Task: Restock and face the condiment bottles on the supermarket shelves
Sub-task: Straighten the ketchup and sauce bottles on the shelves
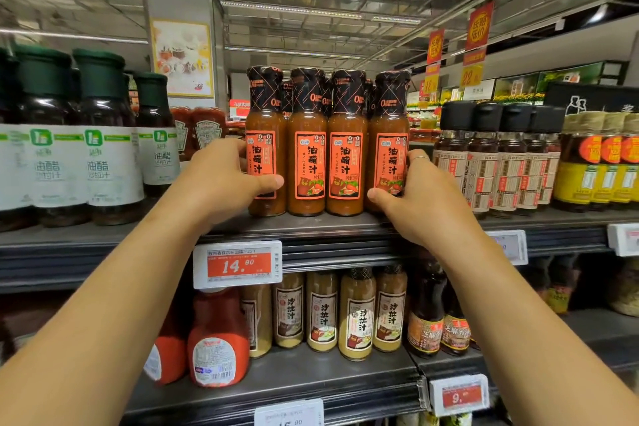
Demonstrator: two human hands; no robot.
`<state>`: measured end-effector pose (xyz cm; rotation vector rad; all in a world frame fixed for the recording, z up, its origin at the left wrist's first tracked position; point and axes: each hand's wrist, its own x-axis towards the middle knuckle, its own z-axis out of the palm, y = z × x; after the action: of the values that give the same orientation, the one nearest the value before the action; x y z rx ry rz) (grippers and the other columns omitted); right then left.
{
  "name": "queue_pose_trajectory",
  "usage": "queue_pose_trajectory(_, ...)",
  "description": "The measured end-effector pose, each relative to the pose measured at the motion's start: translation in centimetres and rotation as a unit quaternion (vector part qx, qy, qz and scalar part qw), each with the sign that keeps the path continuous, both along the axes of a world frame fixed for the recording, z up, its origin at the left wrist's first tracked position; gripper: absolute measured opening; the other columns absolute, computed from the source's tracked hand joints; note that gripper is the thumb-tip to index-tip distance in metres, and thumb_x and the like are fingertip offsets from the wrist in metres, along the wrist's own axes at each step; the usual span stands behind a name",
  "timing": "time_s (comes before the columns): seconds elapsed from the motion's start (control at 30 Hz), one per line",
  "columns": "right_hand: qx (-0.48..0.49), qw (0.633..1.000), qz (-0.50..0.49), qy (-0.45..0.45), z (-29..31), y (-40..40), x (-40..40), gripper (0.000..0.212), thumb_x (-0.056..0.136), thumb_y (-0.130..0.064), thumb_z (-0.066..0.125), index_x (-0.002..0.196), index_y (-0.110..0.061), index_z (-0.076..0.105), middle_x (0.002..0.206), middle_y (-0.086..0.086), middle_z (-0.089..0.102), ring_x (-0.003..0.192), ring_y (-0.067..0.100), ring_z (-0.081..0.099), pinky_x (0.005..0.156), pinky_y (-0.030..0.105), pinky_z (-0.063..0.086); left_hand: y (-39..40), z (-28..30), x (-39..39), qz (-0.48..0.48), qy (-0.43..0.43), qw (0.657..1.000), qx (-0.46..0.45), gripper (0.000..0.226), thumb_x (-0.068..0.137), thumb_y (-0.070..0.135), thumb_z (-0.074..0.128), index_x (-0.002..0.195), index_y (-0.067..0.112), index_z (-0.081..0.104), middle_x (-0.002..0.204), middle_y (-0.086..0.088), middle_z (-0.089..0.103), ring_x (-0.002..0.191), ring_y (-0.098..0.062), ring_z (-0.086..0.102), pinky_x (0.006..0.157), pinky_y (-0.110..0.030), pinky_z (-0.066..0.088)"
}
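Several orange sauce bottles with black caps and orange labels stand in a front row on the upper shelf [311, 228], labels facing me. My left hand [221, 176] grips the leftmost orange bottle [264, 117], thumb across its label. My right hand [418, 194] grips the rightmost orange bottle [389, 121], thumb at its lower front. The two middle orange bottles [326, 162] stand untouched between them. More of the same bottles stand behind the row, mostly hidden.
Green-capped white-label bottles [103, 149] stand left; black-capped dark bottles [484, 162] and yellow-label bottles [598, 169] stand right. A 14.90 price tag [238, 264] hangs on the shelf edge. On the lower shelf stand red squeeze bottles [218, 342] and pale dressing bottles [356, 315].
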<state>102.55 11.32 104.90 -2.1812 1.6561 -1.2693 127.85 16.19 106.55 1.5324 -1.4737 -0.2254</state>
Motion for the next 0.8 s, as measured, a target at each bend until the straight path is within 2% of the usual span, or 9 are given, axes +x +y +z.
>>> queue_pose_trajectory(0.07, 0.0, 1.0, -0.003, -0.001, 0.0, 0.2, 0.2, 0.06, 0.089, -0.038, 0.077, 0.136, -0.018, 0.046, 0.128, 0.005, 0.065, 0.123, 0.028, 0.058, 0.096, 0.04, 0.05, 0.1, 0.0, -0.1, 0.001, -0.006, 1.0, -0.002, 0.029, 0.082, 0.035, 0.083, 0.104, 0.039, 0.063, 0.102, 0.017, 0.07, 0.098, -0.006, 0.067, 0.077, -0.026, 0.048)
queue_pose_trajectory(0.2, 0.001, 1.0, -0.002, 0.006, 0.1, 0.7, 0.5, 0.06, 0.091, -0.04, 0.075, 0.138, -0.018, 0.045, 0.13, 0.004, 0.064, 0.124, 0.027, 0.059, 0.095, 0.038, 0.05, 0.5, 0.1, -0.2, 0.014, -0.033, 0.999, 0.012, 0.031, 0.083, 0.038, 0.081, 0.108, 0.038, 0.064, 0.106, 0.017, 0.07, 0.103, -0.008, 0.066, 0.091, -0.035, 0.05)
queue_pose_trajectory(0.3, -0.001, 1.0, -0.006, 0.029, 0.2, 1.2, 0.3, 0.057, 0.092, -0.044, 0.071, 0.137, -0.019, 0.047, 0.128, 0.004, 0.064, 0.12, 0.026, 0.061, 0.086, 0.032, 0.048, 1.0, 0.7, 0.2, 0.069, -0.124, 0.99, 0.023, 0.053, 0.077, 0.054, 0.081, 0.121, 0.031, 0.062, 0.109, 0.012, 0.067, 0.1, -0.013, 0.064, 0.087, -0.036, 0.052)
queue_pose_trajectory(0.33, -0.006, 0.999, -0.009, 0.042, 0.3, 1.4, 0.0, 0.055, 0.091, -0.046, 0.071, 0.135, -0.021, 0.049, 0.125, 0.002, 0.065, 0.116, 0.025, 0.062, 0.082, 0.03, 0.047, 1.3, 1.2, 0.3, 0.105, -0.15, 0.983, -0.011, 0.06, 0.075, 0.059, 0.081, 0.122, 0.028, 0.061, 0.105, 0.011, 0.064, 0.094, -0.013, 0.063, 0.081, -0.034, 0.051)
queue_pose_trajectory(0.4, -0.036, 0.997, -0.017, 0.063, 0.9, 2.0, -1.0, 0.039, 0.09, -0.046, 0.07, 0.121, -0.026, 0.056, 0.109, -0.004, 0.066, 0.1, 0.017, 0.064, 0.069, 0.021, 0.044, 2.1, 2.7, -0.5, 0.134, -0.153, 0.972, -0.114, 0.066, 0.073, 0.067, 0.074, 0.122, 0.027, 0.061, 0.103, 0.007, 0.068, 0.091, -0.019, 0.065, 0.085, -0.04, 0.054)
queue_pose_trajectory(0.47, -0.09, 0.992, -0.029, 0.079, 2.1, 2.8, -2.2, 0.019, 0.09, -0.043, 0.069, 0.098, -0.033, 0.056, 0.086, -0.015, 0.06, 0.079, 0.002, 0.058, 0.056, 0.013, 0.035, 3.3, 4.8, -2.9, 0.067, -0.113, 0.971, -0.202, 0.056, 0.068, 0.068, 0.06, 0.114, 0.035, 0.063, 0.094, 0.011, 0.071, 0.089, -0.018, 0.069, 0.087, -0.048, 0.058)
queue_pose_trajectory(0.57, -0.162, 0.981, -0.045, 0.101, 4.7, 3.4, -4.4, 0.011, 0.091, -0.036, 0.064, 0.088, -0.026, 0.063, 0.076, -0.013, 0.062, 0.07, 0.004, 0.057, 0.055, 0.02, 0.038, 3.6, 7.9, -7.8, -0.004, -0.155, 0.954, -0.257, 0.035, 0.074, 0.061, 0.054, 0.102, 0.044, 0.066, 0.083, 0.021, 0.069, 0.083, -0.004, 0.067, 0.08, -0.035, 0.055)
queue_pose_trajectory(0.67, -0.218, 0.967, -0.056, 0.12, 7.7, 2.5, -7.4, 0.016, 0.092, -0.03, 0.061, 0.099, -0.02, 0.071, 0.088, -0.003, 0.07, 0.085, 0.017, 0.063, 0.064, 0.026, 0.039, 2.0, 10.5, -13.1, -0.028, -0.251, 0.937, -0.243, 0.026, 0.083, 0.053, 0.057, 0.099, 0.037, 0.069, 0.086, 0.016, 0.069, 0.081, -0.008, 0.064, 0.072, -0.029, 0.043)
queue_pose_trajectory(0.8, -0.242, 0.954, -0.05, 0.168, 11.0, -0.4, -12.2, 0.028, 0.092, -0.029, 0.058, 0.115, -0.019, 0.07, 0.113, 0.003, 0.072, 0.109, 0.025, 0.064, 0.083, 0.03, 0.046, -1.4, 13.3, -18.6, -0.042, -0.372, 0.908, -0.189, 0.02, 0.089, 0.051, 0.064, 0.103, 0.036, 0.069, 0.084, 0.021, 0.064, 0.082, -0.009, 0.061, 0.073, -0.03, 0.043)
